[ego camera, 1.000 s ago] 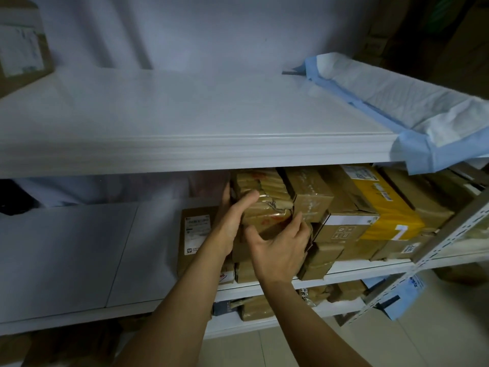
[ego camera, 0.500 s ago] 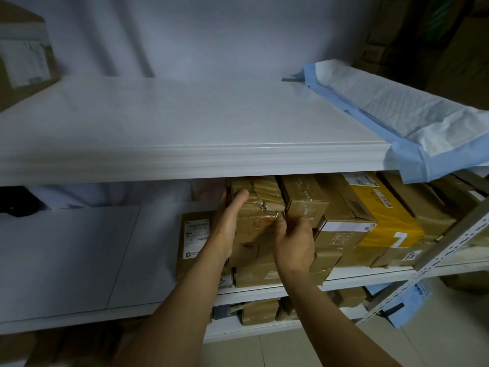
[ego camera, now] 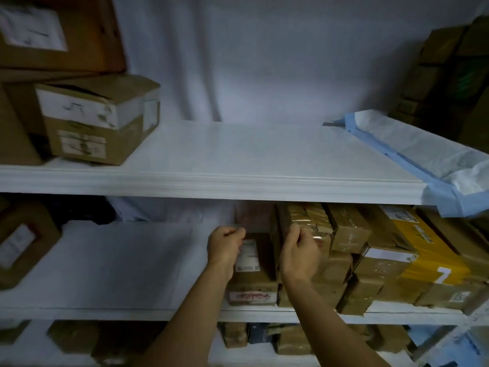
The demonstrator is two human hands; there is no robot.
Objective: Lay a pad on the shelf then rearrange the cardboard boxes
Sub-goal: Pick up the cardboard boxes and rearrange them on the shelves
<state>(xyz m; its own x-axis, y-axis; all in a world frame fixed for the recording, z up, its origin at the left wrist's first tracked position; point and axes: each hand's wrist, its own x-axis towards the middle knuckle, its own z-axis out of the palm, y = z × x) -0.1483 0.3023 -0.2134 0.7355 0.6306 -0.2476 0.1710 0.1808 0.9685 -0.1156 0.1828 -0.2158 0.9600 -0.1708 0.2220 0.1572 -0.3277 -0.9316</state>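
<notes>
A white pad with blue edging (ego camera: 412,152) lies on the right end of the upper shelf (ego camera: 211,181), one corner hanging over the front edge. On the middle shelf (ego camera: 105,260) stands a packed group of brown cardboard boxes. My right hand (ego camera: 299,250) grips the near top edge of a tape-wrapped box (ego camera: 309,218) at the left of the group. My left hand (ego camera: 225,245), fingers curled, is at the upper left edge of a lower labelled box (ego camera: 251,258); whether it grips that box is unclear. A yellow box (ego camera: 428,250) sits further right.
Brown boxes (ego camera: 98,120) are stacked at the left end of the upper shelf, and another box (ego camera: 23,242) stands at the far left of the middle shelf. More boxes (ego camera: 264,337) fill the bottom shelf. A white curtain hangs behind. Dark cartons (ego camera: 449,75) rise at the right.
The view has tilted up and left, bringing the left-hand boxes into sight. My left hand has moved off the wrapped box down to the labelled box, and its fingers have curled.
</notes>
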